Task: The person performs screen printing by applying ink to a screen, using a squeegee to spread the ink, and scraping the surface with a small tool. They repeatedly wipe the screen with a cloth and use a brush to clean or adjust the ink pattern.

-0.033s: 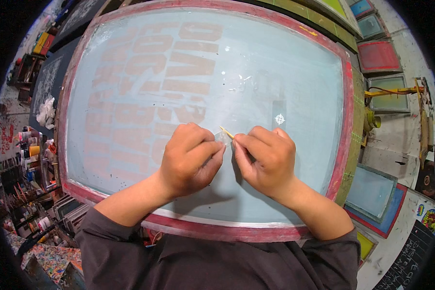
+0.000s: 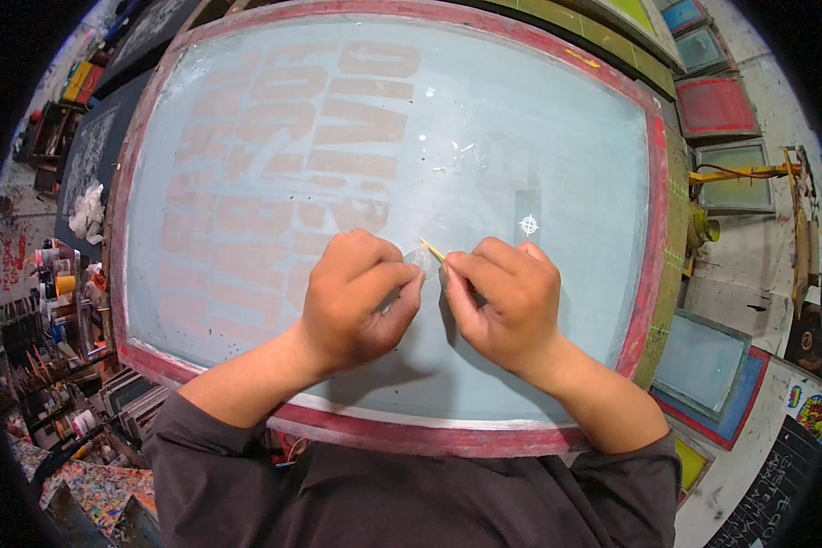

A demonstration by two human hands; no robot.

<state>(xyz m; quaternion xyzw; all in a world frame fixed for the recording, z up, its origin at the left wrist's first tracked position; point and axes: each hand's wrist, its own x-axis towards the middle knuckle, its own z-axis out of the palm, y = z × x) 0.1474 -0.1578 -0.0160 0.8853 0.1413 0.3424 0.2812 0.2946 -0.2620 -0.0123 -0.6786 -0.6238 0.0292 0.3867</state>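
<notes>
A large screen-printing frame with a red border (image 2: 429, 442) and pale blue mesh (image 2: 539, 365) lies under both my hands. Faded reddish block lettering (image 2: 274, 173) covers its left half. Between the fingertips of my left hand (image 2: 356, 292) is a small clear piece of film (image 2: 417, 257). My right hand (image 2: 507, 297) pinches a thin, pale yellow pointed stick (image 2: 431, 248), like a toothpick, its tip slanting up and left beside the film. Whether stick and film touch, I cannot tell. Past my right hand, a white crosshair mark (image 2: 528, 225) shows on the mesh.
Smaller coloured frames, including a red one (image 2: 717, 105) and a pale blue one (image 2: 700, 365), stand along the right. Shelves with brushes and pots (image 2: 59, 338) fill the left. Crumpled white plastic (image 2: 87, 214) rests beside the frame's left edge.
My left hand has shifted very slightly, and the film's angle at its fingertips differs a little. The stick remains in my right hand.
</notes>
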